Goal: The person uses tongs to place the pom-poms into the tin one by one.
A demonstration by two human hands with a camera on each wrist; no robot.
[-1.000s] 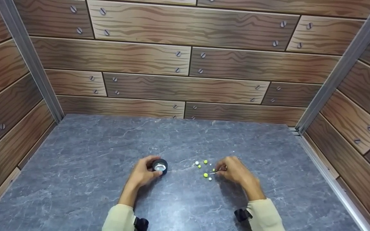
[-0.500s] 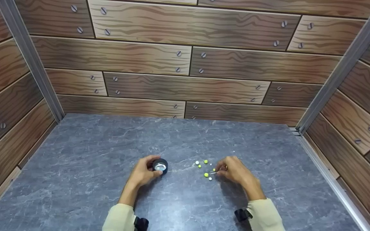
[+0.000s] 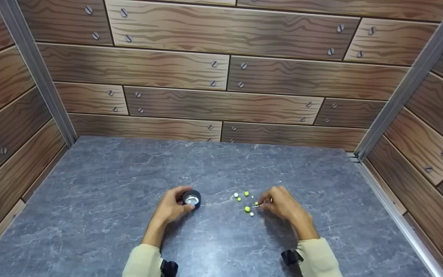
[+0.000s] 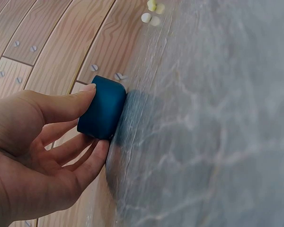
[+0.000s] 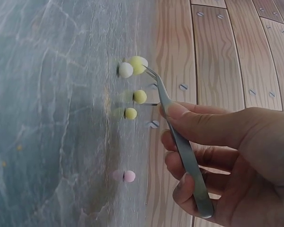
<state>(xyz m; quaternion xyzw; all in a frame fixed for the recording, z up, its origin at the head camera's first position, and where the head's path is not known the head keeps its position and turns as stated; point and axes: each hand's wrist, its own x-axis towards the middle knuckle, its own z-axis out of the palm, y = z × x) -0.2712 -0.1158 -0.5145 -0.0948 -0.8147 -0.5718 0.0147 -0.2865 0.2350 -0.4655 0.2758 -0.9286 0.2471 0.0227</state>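
The largest yellow-green round ball (image 3: 247, 209) lies on the grey marbled tabletop (image 3: 214, 165), just right of lower centre in the head view, near smaller yellow-green balls (image 3: 246, 193) and white balls (image 3: 236, 195). It looks light and apt to roll, best pinched across its middle. Fingers of the right hand (image 3: 283, 204) grip slim grey metal tweezers (image 5: 184, 151), tips by that ball; contact is unclear. Lower centre-left, the left hand (image 3: 171, 206) holds a short dark-blue cylindrical container (image 4: 102, 109) by its sides; its contents cannot be made out.

Container (image 4: 102, 108): dark blue, round, silvery inside, open side up on the surface (image 3: 137, 169). Tweezers (image 5: 183, 149): grey metal, held aslant, bent fine tips at a larger yellow ball (image 5: 137, 65); contact unclear. Other small balls (image 5: 140, 97), yellow and whitish, scattered near.
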